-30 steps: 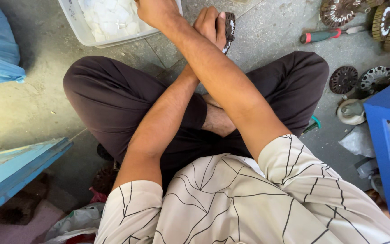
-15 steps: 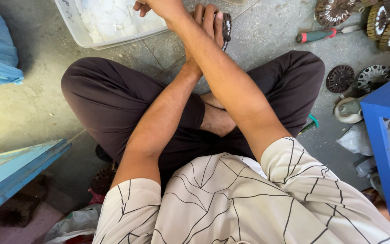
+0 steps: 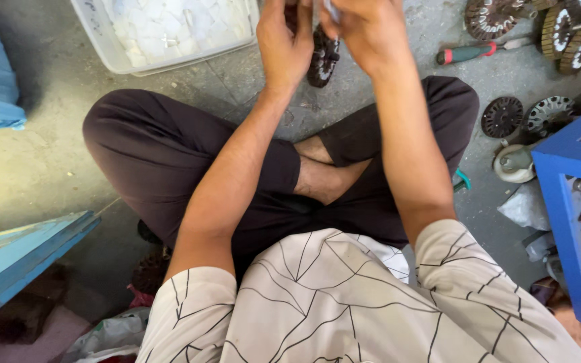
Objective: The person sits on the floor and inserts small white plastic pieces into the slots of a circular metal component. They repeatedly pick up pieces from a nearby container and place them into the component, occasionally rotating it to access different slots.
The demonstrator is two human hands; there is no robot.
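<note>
Left hand (image 3: 285, 47) clamps toothed disc (image 3: 322, 59), edge-on, long axis vertical; right hand (image 3: 364, 30) just beside, pinching something pale.

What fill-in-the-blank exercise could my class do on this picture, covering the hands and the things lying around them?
1. Both hands, left hand and right hand, hold a dark round ____ part between them.
2. The white plastic tub sits on the person's ____ side.
3. The screwdriver has a green and ____ handle.
4. The cabinet at the right edge is ____.

Missing words: toothed; left; red; blue
</note>
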